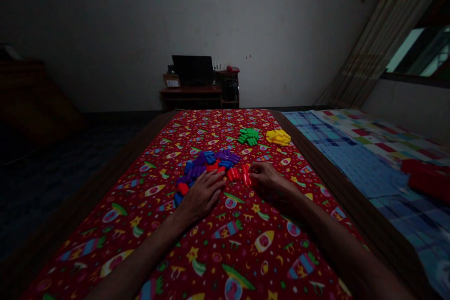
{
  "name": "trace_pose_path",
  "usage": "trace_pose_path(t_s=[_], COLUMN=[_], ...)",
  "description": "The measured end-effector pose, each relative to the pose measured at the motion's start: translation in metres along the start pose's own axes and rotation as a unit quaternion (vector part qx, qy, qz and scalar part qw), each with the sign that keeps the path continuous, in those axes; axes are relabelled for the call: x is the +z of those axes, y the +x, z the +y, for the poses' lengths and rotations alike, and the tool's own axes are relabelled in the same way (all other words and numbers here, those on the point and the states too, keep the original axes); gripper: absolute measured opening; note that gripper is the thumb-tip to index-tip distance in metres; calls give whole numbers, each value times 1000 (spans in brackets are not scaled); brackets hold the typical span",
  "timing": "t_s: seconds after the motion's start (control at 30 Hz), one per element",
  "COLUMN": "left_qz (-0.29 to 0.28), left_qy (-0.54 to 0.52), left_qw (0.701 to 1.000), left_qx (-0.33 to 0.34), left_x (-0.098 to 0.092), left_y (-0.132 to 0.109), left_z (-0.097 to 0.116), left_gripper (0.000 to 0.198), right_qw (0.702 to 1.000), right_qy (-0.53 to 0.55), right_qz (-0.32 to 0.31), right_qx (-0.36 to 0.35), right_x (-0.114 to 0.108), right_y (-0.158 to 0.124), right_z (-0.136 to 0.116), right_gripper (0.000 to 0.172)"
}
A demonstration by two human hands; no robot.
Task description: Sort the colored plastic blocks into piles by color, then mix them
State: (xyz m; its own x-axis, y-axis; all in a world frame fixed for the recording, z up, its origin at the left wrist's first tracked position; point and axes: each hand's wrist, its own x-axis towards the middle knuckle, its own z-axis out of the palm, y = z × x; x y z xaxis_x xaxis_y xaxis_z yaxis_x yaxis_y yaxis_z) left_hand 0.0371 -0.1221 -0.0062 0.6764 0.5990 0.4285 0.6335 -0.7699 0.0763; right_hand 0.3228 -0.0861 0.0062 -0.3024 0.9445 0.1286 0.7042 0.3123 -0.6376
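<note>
Across red rocket-print cloth (267,215), I count one multicoloured plastic heap (197,171), one green plastic pile (248,136), one yellow plastic pile (278,138); left grip (203,192): fingers apart; right grip (267,176): I cannot tell.

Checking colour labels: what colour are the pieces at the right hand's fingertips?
The pieces by the right hand are red, showing best in the head view.
</note>
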Motion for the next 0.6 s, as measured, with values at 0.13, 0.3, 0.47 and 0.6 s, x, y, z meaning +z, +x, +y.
trace_pose_path(t_s=[0.13,0.3,0.47,0.6], left_qz=[3,2,-9,-5], left_qy=[0,-5,-5,-7], left_qw=[1000,1000,1000,1000], left_qx=[2,7,3,8], left_x=[0,-1,-1,1], left_y=[-1,-1,-2,-3], left_z=[0,1,-1,-2], left_gripper=[36,36,36,36], right_qw=[999,981,991,983], right_qy=[-27,-156,-122,-138], right_qz=[-26,-66,-20,99], right_qx=[-32,-95,-43,67], right_x=[-5,-9,-41,-77], right_y=[-9,-23,-13,-14], right_z=[-4,-24,-10,33], right_gripper=[18,24,23,28])
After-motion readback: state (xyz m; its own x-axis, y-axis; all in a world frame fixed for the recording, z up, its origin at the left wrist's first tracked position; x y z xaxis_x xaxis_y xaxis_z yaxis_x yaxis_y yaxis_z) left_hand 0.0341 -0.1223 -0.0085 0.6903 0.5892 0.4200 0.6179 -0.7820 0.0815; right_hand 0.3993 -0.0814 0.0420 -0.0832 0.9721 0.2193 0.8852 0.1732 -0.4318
